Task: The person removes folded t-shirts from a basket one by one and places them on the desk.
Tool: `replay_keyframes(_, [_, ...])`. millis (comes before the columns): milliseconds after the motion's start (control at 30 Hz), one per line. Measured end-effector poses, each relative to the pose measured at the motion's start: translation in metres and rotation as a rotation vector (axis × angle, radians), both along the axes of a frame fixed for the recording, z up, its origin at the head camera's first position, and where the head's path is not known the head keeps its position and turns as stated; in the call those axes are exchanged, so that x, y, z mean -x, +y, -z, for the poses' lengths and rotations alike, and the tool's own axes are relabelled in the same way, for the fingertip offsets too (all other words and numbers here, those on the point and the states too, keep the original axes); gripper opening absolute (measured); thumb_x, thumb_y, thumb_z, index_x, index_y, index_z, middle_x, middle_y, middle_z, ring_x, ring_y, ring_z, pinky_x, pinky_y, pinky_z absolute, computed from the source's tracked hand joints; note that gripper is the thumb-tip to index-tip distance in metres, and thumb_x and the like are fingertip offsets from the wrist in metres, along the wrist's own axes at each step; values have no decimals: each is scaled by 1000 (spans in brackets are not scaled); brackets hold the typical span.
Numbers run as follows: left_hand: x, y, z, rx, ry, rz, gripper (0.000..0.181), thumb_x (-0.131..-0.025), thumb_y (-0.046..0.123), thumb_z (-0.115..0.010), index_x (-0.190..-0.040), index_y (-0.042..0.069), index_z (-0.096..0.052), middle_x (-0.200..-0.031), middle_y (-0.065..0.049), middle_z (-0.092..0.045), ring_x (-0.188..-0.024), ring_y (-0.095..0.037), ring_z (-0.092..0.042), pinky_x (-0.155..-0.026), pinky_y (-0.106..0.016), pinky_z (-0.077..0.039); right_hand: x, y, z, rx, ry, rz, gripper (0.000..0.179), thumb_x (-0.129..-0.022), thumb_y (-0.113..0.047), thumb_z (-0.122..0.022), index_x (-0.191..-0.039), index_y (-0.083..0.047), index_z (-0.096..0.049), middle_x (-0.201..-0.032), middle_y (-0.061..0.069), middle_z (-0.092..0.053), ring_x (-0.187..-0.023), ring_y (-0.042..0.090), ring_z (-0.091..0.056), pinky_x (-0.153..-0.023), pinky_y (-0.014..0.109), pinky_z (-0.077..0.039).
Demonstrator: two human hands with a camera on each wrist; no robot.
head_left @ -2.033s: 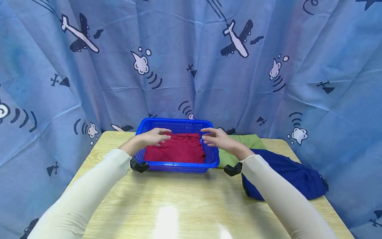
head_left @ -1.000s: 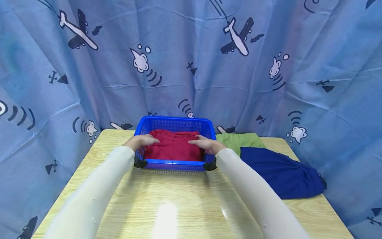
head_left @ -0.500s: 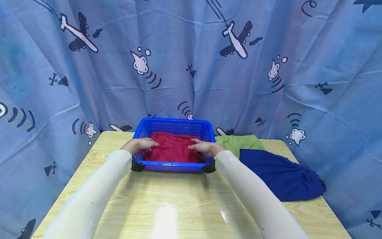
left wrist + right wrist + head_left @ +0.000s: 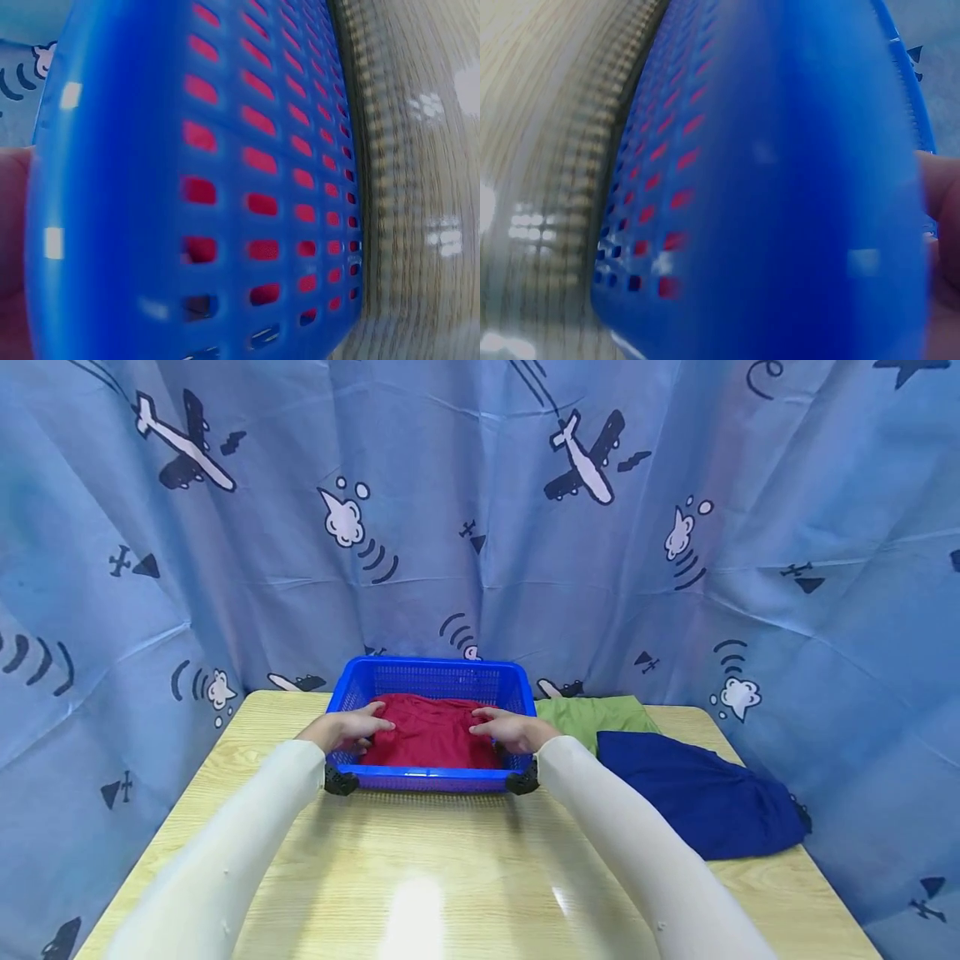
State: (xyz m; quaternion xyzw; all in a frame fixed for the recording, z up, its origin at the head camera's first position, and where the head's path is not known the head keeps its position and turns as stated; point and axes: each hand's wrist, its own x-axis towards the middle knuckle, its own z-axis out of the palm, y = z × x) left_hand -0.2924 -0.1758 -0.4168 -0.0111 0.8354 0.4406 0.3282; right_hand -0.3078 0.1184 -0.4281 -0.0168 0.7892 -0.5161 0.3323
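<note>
A red cloth [image 4: 435, 735], gathered and folded, lies inside a blue plastic basket [image 4: 427, 773] with perforated walls. My left hand [image 4: 347, 727] reaches over the front rim at the basket's left side, thumb and fingers spread against the cloth's left edge. On the opposite side, my right hand [image 4: 513, 730] touches the cloth's right edge, its thumb and forefinger pointing inward. Lower fingers of both hands are partly hidden. Both wrist views are filled mostly by the basket's front wall [image 4: 232, 165], the cloth showing red through its holes; only a bit of each hand shows at the edge.
Right of the basket, a green cloth [image 4: 600, 714] lies flat on the wooden table [image 4: 420, 852]. A dark blue cloth [image 4: 697, 797] overlaps it and reaches the table's right edge. A blue patterned curtain [image 4: 480, 510] hangs behind and at both sides.
Both hands came down from above the basket to the cloth's sides. Since then they have barely moved, while the cloth's back edge and folds have shifted slightly inside the basket.
</note>
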Motion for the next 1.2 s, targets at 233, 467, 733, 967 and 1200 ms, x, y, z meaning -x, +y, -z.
replay_keyframes(233, [4, -1, 5, -39, 41, 35, 61, -106, 24, -46, -160, 8, -23, -83, -4, -45, -64, -12, -32, -68, -25, -34, 0, 0, -6, 84, -16, 7, 61, -102, -3, -53, -158, -8, -28, -119, 6, -48, -65, 11, -41, -66, 24, -43])
replay_keyframes(467, [6, -2, 6, -46, 8, 94, 59, -106, 23, -46, -161, 12, -26, -165, -25, -18, -140, -44, -41, -119, -56, -32, 1, 0, -5, 33, -20, -61, 66, -102, -10, -57, -161, -15, -27, -147, 11, -38, -69, 14, -41, -76, 30, -43])
replay_keyframes(733, [8, -3, 12, -56, 36, 155, 54, -103, 10, -49, -156, 4, -37, -165, -28, -18, -154, -43, -16, -125, -56, -21, 1, -1, -1, -11, -19, -143, 56, -101, -5, -54, -156, -7, -39, -165, 18, -28, -152, 35, -26, -124, 55, -26])
replay_keyframes(967, [8, -1, 13, -25, 94, 180, 51, -101, 4, -50, -151, 0, -44, -162, -28, -26, -153, -42, -22, -126, -53, -21, 0, -1, -4, 5, 40, -171, 74, -98, -1, -57, -162, -19, -25, -169, 15, -16, -157, 37, -15, -125, 58, -20])
replay_keyframes(1200, [8, -1, 11, 22, 111, 231, 50, -101, 11, -51, -150, 3, -47, -164, -27, -25, -155, -44, -15, -126, -58, -17, 2, -1, -7, -70, 61, -315, 59, -101, -5, -55, -157, -12, -38, -168, 16, -21, -157, 36, -15, -126, 55, -21])
